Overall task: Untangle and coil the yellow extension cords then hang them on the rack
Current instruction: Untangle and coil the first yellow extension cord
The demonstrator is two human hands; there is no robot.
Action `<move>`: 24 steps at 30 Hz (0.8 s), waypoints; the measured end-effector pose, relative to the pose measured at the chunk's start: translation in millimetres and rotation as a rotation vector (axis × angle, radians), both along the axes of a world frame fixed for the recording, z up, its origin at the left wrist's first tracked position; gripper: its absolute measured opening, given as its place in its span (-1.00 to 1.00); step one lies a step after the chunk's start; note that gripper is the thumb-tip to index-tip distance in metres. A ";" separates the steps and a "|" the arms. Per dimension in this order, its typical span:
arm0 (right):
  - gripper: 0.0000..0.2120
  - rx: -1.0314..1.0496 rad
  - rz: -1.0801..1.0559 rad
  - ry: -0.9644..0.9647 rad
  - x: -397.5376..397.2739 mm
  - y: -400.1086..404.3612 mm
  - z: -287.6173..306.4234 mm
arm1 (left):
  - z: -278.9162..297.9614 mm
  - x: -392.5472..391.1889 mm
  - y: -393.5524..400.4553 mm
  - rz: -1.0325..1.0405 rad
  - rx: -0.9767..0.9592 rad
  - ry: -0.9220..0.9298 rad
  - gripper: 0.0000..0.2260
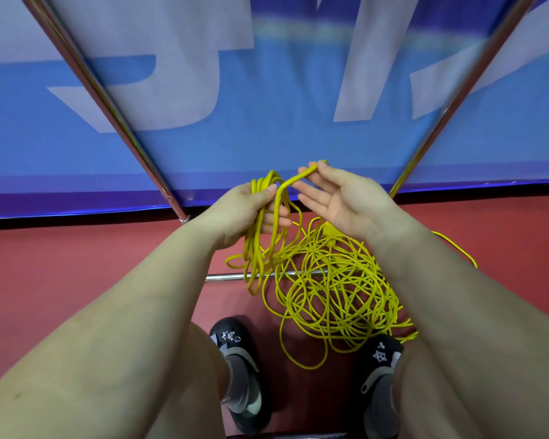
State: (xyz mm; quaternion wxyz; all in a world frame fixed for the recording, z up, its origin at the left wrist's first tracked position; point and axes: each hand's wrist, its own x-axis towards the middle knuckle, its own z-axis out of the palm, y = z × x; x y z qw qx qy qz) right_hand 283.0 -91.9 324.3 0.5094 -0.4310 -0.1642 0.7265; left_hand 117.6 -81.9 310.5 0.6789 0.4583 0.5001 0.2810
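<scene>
A tangled heap of yellow extension cord (333, 289) lies on the red floor between my feet. My left hand (248, 213) grips a bundle of several hanging cord loops (257, 264), thumb on top. My right hand (343, 198), palm up with the other fingers spread, pinches one strand (301, 178) between thumb and forefinger just right of the left hand. The strand bends from that pinch down into the left hand's bundle. Two slanted metal rack poles (108, 99) (466, 90) rise in a V behind my hands.
A low metal rack bar (225, 277) runs across the floor under the cord. A blue and white banner (267, 137) stands right behind the rack. My two black shoes (235, 350) (381, 359) flank the heap's near edge.
</scene>
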 end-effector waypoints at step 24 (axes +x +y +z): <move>-0.75 0.418 1.006 -1.395 -1.9 -38.3 -50.3 | 1.9 -23.1 14.6 0.362 -0.059 -0.203 -0.78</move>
